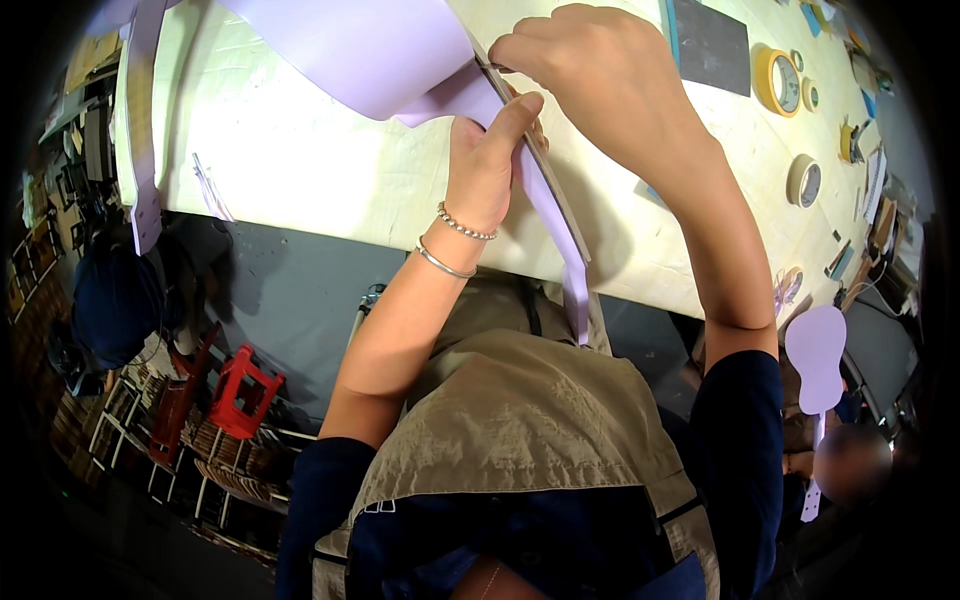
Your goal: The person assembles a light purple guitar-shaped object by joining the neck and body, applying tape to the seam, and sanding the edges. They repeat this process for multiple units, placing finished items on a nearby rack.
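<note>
While the left hand [485, 165] presses its thumb and curled fingers around the lavender sheet [350, 50] where it narrows into a strip, the right hand [590, 65] is closed over the top end of a long thin ruler [545, 170], fingers bunched down on it. The two hands sit almost touching, the right just above and beyond the left, so both are on the work at once; the left is the nearer one to the middle of the ruler, its thumb lying along that edge. The ruler runs on a slant, from under the right hand near the far side of the table down toward the person's chest, and its lower end reaches past the table edge. The lavender strip follows the same line, its long axis lying beside the ruler, and its tail hangs off the edge in front of the tan apron [520, 420]. The wide part of the sheet curls up and away to the person's left. All of this rests on a pale cream table [300, 170]. Farther out to the right lie rolls of tape [778, 80], and a lavender guitar-shaped cutout [818, 360] shows beyond the right elbow. A red stool [243, 390] stands on the floor to the left.
</note>
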A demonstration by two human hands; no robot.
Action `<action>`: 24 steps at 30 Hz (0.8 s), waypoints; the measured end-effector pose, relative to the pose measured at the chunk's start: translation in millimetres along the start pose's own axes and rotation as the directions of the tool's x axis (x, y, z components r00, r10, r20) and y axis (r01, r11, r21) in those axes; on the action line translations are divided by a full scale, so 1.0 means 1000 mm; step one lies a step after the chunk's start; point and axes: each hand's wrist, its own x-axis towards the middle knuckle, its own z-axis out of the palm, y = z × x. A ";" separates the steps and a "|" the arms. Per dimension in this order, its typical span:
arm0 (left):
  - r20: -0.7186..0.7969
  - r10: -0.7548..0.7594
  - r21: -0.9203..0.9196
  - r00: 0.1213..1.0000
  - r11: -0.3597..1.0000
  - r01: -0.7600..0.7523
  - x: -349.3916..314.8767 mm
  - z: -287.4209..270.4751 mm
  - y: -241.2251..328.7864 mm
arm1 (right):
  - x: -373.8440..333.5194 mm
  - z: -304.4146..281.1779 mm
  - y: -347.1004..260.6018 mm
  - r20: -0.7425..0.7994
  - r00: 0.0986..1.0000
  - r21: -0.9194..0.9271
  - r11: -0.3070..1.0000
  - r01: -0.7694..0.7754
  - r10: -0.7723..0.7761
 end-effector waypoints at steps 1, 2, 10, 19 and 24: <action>-0.001 0.001 0.013 1.000 1.000 -0.001 -0.001 0.001 0.002 | 0.000 -0.002 0.000 0.035 0.999 0.001 1.000 -0.007 0.007; -0.002 0.002 0.026 1.000 1.000 -0.002 -0.002 0.001 0.003 | 0.001 -0.002 0.000 0.017 1.000 0.015 1.000 -0.015 0.015; 0.023 -0.016 0.054 1.000 0.998 0.015 -0.001 -0.001 0.002 | 0.004 -0.001 0.001 -0.026 1.000 0.027 1.000 0.004 -0.003; 0.040 0.017 0.050 0.999 0.999 -0.019 -0.001 0.000 0.002 | 0.007 0.001 0.004 -0.028 1.000 0.034 0.999 -0.007 0.008; 0.030 -0.027 0.061 0.999 0.998 0.025 -0.002 0.000 0.004 | -0.010 0.012 0.009 -0.010 0.999 -0.024 0.999 0.038 -0.038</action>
